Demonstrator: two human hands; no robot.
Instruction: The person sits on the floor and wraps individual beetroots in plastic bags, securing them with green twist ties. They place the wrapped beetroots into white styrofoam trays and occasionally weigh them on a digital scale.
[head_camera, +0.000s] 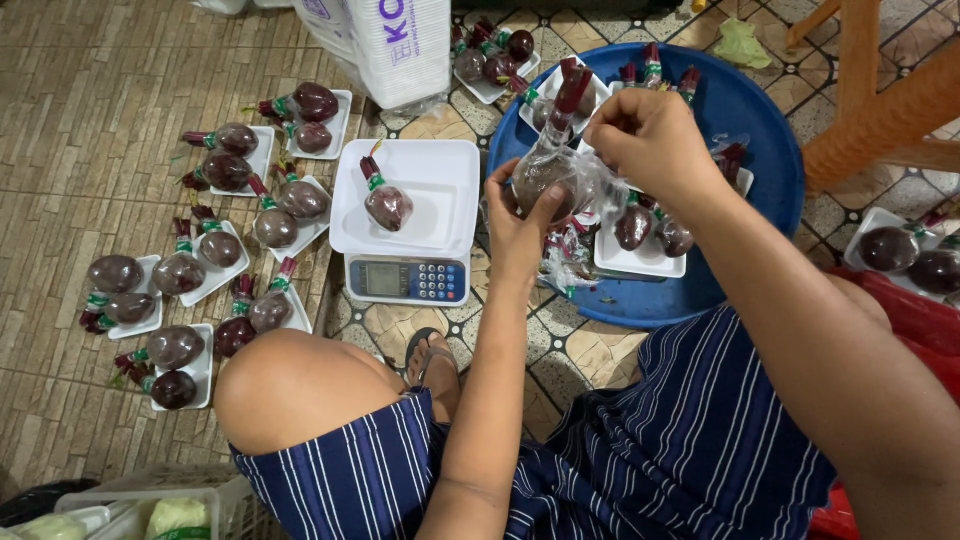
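Beetroot (545, 180) | clasped in left hand (520, 225) grip | right hand (645, 140) grip pinching its wrap

A tiled floor (60, 420) carried everything. Small white trays (215, 262) of wrapped beetroots lay in rows on its left. A white scale (405, 215) stood near the middle, one beetroot (387, 205) on its pan. A blue basin (745, 110) sat at the right, and a stack of white trays (400, 45) stood at the far side.
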